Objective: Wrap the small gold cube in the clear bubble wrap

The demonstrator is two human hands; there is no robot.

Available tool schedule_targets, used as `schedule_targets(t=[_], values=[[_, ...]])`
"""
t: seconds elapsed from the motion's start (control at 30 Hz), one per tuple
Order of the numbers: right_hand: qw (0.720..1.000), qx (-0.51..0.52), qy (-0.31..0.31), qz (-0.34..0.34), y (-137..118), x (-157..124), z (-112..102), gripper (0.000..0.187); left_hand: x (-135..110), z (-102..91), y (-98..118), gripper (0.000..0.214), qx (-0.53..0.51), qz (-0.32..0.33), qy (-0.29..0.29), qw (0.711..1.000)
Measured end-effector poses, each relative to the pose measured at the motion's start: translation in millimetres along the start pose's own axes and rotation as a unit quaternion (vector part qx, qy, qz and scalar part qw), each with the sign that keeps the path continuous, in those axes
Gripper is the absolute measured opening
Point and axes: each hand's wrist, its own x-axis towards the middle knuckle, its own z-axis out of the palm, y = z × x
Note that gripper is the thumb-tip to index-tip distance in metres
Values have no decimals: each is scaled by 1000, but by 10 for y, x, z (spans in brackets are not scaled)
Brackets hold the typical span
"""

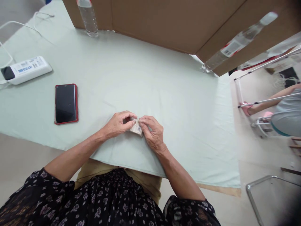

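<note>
Between my hands, close to the front edge of the table, is a small pale packet with dark printing on its near right corner. My left hand pinches its upper left part between thumb and fingers. From the other side, my right hand has thumb and fingertips closed at its upper right edge. The fingertips of both hands nearly meet there and hide part of the packet. What is inside it does not show.
A phone in a red case and a white device with a cable lie to the left. Water bottles stand before a cardboard panel. Beyond the right table edge are a metal rack and a seated person.
</note>
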Motion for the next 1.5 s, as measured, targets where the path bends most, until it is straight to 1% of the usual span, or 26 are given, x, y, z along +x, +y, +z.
schedule_targets(t=[0.1, 0.17, 0.23, 0.3, 0.37, 0.6, 0.73, 0.83, 0.97, 1.07, 1.23, 1.37, 1.5], values=[[996, -70, -8, -62, 29, 5, -47, 13, 0, 2, 1, 29, 6, -3, 2, 1000], [986, -118, -18, -118, 45, 13, -102, 13, 0, 4, -3, 29, 12, -4, 5, 1000], [974, -154, -33, -165, 53, 22, -157, 18, 1, 7, -11, 28, 23, 2, 13, 1000], [963, -172, -53, -198, 53, 27, -190, 24, 2, 10, -21, 27, 37, 14, 21, 999], [958, -181, -67, -212, 52, 23, -193, 28, 4, 9, -32, 26, 48, 21, 26, 998], [964, -183, -89, -168, 110, -27, -113, 30, 11, 5, -30, 25, 61, 32, 42, 997], [966, -173, -88, -171, 126, -28, -117, 28, 5, 8, -2, 23, 57, 46, 65, 995], [968, -181, -85, -152, 142, -6, -122, 26, -7, 14, -8, 25, 69, 83, 95, 990], [965, -218, -85, -121, 177, 29, -103, 25, -25, 49, -60, 33, 129, 150, 124, 972], [964, -226, -81, -114, 188, 30, -87, 25, -37, 90, -104, 32, 177, 191, 120, 958], [971, -205, -49, -113, 192, -6, -75, 26, -45, 125, -150, 25, 235, 238, 124, 934], [972, -205, -51, -98, 193, -5, -83, 33, -48, 122, -158, 22, 261, 241, 126, 926], [966, -229, -52, -113, 177, 17, -87, 34, -50, 118, -148, 22, 270, 244, 118, 924]])
